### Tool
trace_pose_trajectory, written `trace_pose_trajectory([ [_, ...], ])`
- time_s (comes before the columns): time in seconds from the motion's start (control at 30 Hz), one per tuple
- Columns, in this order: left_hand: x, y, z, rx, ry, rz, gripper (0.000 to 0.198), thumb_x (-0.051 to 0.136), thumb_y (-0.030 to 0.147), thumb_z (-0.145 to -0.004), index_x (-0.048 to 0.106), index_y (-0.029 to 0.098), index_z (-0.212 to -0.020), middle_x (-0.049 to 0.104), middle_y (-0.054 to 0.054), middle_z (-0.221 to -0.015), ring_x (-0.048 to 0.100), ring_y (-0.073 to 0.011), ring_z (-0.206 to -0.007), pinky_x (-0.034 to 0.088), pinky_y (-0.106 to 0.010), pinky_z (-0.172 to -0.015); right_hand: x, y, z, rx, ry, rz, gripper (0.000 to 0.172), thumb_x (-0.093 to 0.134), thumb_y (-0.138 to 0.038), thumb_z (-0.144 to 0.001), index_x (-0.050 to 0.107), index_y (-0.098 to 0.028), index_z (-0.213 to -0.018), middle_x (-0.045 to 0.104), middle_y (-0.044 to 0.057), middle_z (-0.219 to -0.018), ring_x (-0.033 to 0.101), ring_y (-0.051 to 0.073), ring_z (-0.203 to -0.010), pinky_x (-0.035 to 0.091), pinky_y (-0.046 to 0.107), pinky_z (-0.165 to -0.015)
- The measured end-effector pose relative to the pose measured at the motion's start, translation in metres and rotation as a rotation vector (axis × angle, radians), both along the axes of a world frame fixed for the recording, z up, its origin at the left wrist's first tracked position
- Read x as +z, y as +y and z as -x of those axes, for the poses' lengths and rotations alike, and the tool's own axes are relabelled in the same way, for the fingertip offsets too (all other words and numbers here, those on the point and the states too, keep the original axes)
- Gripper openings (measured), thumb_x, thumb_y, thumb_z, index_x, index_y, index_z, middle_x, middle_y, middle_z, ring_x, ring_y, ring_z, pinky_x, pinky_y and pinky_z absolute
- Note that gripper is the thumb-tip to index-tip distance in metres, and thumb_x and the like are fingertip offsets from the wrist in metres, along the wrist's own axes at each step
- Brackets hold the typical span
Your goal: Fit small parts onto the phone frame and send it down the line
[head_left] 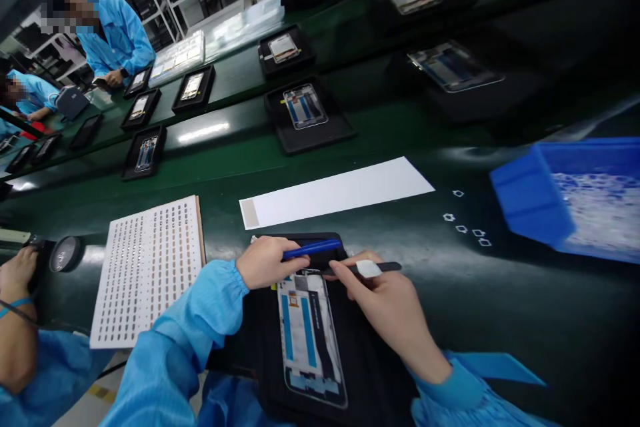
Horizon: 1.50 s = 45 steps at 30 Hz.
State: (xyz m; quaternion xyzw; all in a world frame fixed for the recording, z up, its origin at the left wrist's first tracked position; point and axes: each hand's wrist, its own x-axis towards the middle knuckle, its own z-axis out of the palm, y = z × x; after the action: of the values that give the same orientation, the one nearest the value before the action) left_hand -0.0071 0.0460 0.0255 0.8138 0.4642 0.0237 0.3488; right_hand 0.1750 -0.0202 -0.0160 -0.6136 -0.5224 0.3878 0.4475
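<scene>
An open phone frame [303,337] with blue strips and a black flex lies in a black tray [367,363] in front of me. My left hand [270,262] is closed around a blue pen-like tool [317,248] above the frame's top left corner. Dark tweezers with a white wrap [369,269] are pinched in my right hand [387,300], their tips at the frame's top edge. The spot between the tool tips is too small to make out.
A white board with rows of small parts [150,267] lies left, beside a co-worker's arm [17,320]. Beyond my hands is a white strip [340,192]. Several small white pieces [461,229] and a blue bin [535,197] sit right. Trays with phones [310,120] line the conveyor.
</scene>
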Motion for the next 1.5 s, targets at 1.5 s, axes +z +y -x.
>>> trace_pose_trajectory([
  [1.5, -0.002, -0.005, -0.006, -0.044, 0.206, -0.003, 0.016, 0.059, 0.033, -0.087, 0.068, 0.022, -0.097, 0.071, 0.0, -0.093, 0.065, -0.0172, -0.084, 0.047, -0.025, -0.072, -0.004, -0.01, -0.001, 0.073, -0.183, -0.133, 0.03, 0.054, -0.047, -0.091, 0.061, -0.023, -0.075, 0.064, 0.002, -0.068, 0.063, 0.02, -0.056, 0.043, 0.028, -0.047],
])
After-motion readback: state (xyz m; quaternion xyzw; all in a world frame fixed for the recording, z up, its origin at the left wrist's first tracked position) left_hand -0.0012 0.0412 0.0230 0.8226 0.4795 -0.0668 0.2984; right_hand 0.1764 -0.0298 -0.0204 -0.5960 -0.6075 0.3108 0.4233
